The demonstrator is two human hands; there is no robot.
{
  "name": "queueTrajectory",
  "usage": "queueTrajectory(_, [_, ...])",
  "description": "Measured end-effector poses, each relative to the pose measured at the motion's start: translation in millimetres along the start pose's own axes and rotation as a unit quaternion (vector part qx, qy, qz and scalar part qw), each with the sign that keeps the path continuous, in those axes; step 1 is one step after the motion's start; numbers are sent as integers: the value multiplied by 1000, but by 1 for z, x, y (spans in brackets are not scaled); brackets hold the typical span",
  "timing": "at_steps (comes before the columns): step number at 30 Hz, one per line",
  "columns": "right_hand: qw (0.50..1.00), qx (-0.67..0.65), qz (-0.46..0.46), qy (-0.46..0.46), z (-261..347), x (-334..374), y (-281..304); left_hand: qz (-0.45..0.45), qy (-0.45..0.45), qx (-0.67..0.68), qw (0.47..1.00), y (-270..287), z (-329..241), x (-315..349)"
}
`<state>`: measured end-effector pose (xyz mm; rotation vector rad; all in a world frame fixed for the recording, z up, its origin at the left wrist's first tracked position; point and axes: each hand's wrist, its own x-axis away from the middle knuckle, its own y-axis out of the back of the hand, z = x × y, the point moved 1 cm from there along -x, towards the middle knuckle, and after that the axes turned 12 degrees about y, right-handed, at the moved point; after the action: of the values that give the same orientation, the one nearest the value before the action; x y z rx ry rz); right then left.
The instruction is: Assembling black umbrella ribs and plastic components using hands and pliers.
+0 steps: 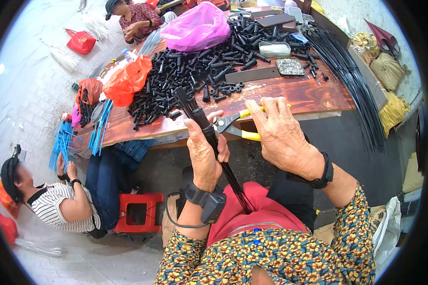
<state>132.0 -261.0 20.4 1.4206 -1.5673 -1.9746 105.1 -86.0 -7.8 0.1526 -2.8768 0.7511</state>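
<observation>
My left hand (204, 159) is wrapped round a bundle of thin black rods (235, 183). The bundle slants from above the table's near edge down toward my lap, and a black sleeve circles it near the top. My right hand (287, 135) grips yellow-handled pliers (251, 136), its handles spread apart. The metal jaws lie against the bundle beside my left fingers; whether they bite on anything cannot be made out. Just beyond, many short black tubular parts (185, 71) are heaped on the wooden table (299, 97).
A pink bag (197, 28) lies on the heap, an orange bag (128, 80) left of it. Long black rods (351, 76) hang over the table's right edge. At left, a person in stripes (66, 202) handles blue strips (62, 140); another sits at the far side. A red stool (138, 211) stands left.
</observation>
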Motion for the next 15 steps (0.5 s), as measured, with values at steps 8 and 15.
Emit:
queueTrajectory(8, [1000, -2, -8, -27, 13, 3, -8, 5, 17, 18, 1000, 5, 0, -1])
queueTrajectory(15, [991, -6, -19, -129, 43, 9, -31, -43, 13, -1, 999, 5, -2, 0])
